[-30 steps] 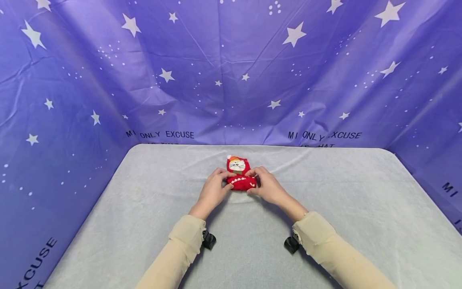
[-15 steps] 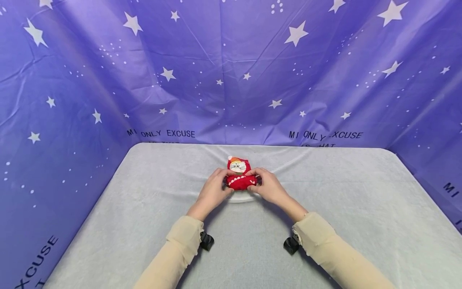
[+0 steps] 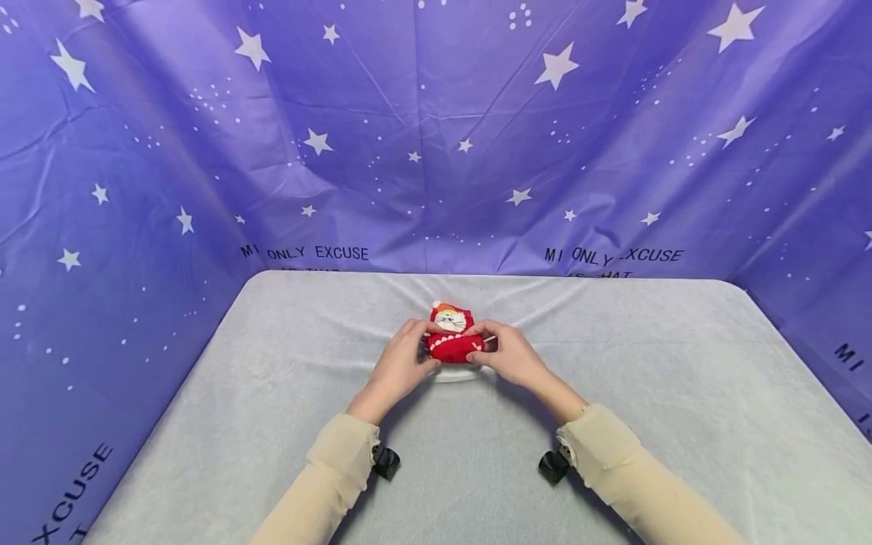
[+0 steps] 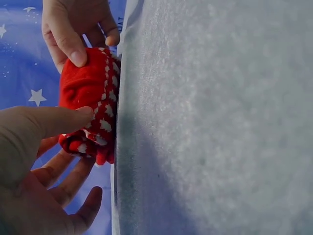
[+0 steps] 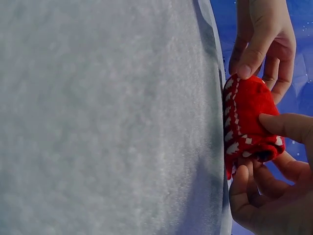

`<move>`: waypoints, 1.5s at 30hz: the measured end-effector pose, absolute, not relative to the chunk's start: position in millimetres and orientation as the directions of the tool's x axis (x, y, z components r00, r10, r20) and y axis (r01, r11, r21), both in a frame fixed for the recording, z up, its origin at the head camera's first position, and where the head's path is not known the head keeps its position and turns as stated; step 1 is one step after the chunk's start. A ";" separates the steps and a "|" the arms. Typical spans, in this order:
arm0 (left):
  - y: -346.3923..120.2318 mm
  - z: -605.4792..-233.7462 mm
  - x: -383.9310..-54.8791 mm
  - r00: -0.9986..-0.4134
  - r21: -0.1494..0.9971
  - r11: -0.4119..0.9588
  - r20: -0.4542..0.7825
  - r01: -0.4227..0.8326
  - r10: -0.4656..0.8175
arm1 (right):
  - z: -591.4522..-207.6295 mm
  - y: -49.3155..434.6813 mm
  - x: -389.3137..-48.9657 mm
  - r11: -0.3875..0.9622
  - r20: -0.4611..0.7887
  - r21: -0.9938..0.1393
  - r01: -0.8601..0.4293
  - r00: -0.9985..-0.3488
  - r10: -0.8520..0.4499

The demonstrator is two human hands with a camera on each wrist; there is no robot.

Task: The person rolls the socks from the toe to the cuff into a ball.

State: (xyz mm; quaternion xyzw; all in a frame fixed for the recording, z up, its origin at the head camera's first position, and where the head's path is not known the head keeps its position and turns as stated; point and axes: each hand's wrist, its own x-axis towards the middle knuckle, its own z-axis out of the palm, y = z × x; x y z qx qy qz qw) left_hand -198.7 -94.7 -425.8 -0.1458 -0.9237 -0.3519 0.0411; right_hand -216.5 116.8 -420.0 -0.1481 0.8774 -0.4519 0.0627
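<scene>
A red knitted sock [image 3: 455, 349] with white trim lies near the table's far edge, its near part rolled into a thick bundle. Beyond the roll, a flat part with a white whiskered cat face [image 3: 450, 320] and an orange patch shows. My left hand [image 3: 402, 359] grips the roll's left end, thumb on the near side and fingers over the top. At the right end, my right hand [image 3: 509, 354] pinches it the same way. The right wrist view shows the coiled end of the roll [image 5: 254, 110] between thumb and fingers.
A pale grey cloth [image 3: 463, 454] covers the table, wrinkled around the sock. Behind and at both sides hangs a purple-blue curtain [image 3: 381, 151] with white stars. Black wrist cameras [image 3: 386, 462] sit at both beige cuffs.
The roll has thickened and covers the green strip below the cat face. The flat part has drawn slightly toward me. Both hands keep their hold, and the cloth has wrinkled more.
</scene>
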 end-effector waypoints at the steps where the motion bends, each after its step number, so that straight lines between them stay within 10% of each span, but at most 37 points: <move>1: -95.1 -425.9 -197.9 -0.953 0.636 0.711 0.180 0.301 0.243 | -420.1 117.1 -216.3 0.542 0.020 -0.816 -0.200 -0.947 -0.319; 45: -96.0 -423.7 -211.9 -0.977 0.566 0.798 0.073 0.208 0.203 | -424.2 112.7 -217.4 0.656 0.171 -0.657 -0.371 -0.921 -0.350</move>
